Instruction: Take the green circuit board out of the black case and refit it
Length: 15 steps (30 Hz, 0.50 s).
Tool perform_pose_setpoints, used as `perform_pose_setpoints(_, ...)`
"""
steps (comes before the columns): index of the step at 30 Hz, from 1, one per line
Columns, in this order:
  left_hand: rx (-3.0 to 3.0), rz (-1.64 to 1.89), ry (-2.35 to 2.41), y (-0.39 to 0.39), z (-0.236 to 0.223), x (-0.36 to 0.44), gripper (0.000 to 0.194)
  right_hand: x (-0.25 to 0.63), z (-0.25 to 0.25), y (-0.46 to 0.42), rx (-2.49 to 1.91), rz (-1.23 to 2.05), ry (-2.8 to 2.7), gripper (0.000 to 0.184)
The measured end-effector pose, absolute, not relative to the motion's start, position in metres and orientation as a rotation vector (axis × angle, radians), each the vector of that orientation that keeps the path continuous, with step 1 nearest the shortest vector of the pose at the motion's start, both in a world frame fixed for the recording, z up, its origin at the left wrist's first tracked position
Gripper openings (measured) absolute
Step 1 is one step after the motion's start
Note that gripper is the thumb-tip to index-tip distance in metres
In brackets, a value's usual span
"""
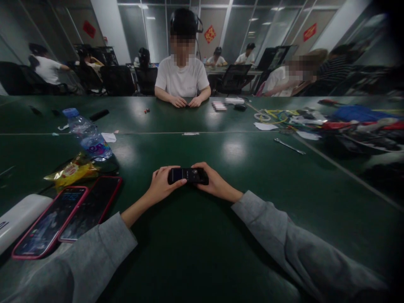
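A small black handheld device with a screen (pixel 188 175) is held sideways between both hands, low over the green table (pixel 189 252). My left hand (pixel 161 184) is closed round its left end, the thumb resting along the lower front edge. Round the right end my right hand (pixel 215 184) is closed, its fingers behind the device. White marks show on part of the dark screen, too small to read. Both wrists come out of grey sleeves.
At left lie two red-cased phones (pixel 50 225) (pixel 91 210), a white power bank (pixel 23 219), a yellow snack wrapper (pixel 74 171) and a tilted plastic bottle (pixel 88 136). A wrench (pixel 289 146) and tangled cables (pixel 284 115) lie at right. Opposite sits a person in a white shirt (pixel 182 78).
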<state>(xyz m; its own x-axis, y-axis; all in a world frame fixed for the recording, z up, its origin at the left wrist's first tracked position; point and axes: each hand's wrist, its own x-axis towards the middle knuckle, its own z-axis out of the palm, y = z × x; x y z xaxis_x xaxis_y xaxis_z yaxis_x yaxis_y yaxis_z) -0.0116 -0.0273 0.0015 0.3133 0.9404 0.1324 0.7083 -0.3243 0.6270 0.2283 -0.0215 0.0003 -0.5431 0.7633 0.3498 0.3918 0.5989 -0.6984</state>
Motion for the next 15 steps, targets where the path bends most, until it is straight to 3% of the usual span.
perform_pose_setpoints(7, 2.058, 0.693, 1.463, -0.026, 0.003, -0.013, 0.06, 0.234, 0.0, -0.016, -1.018, 0.972, -2.075, 0.06)
perform_pose_setpoints(15, 2.047, 0.69, 1.447, -0.025, 0.003, -0.014, 0.059, 0.239, -0.001, -0.01, -1.012, 1.232, -1.905, 0.044)
